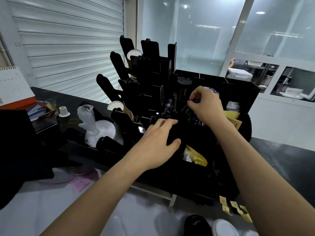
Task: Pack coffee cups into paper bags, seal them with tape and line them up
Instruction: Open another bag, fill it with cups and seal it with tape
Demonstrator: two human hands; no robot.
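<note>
**Steady the organizer, pull one item clean**

The left hand (158, 142) lies on the front wall of the black organizer (187, 167), fingers draped over its top edge and thumb pressed against the face: a bracing grip on the rack, not a carry. The right hand (207, 103) reaches into a rear compartment at about 1 o'clock from the left hand, its fingertips pinched on something small and dark among the stored supplies; what it is cannot be told.

The task's goods are near: paper cups (133, 56) sit stacked in the slanted holders at 11 o'clock, another stack (115, 106) lower at 10 o'clock, and yellow-brown paper bags (233, 119) stand in a slot at 3 o'clock of the right hand. More bag tabs (238, 208) lie on the tabletop (281, 150) at 5 o'clock.

This looks like fetching supplies, early in the job. To do it well, keep the left hand's weight on the rack so it cannot tip, lift straight up out of the crowded slot, and avoid snagging neighbouring items.
</note>
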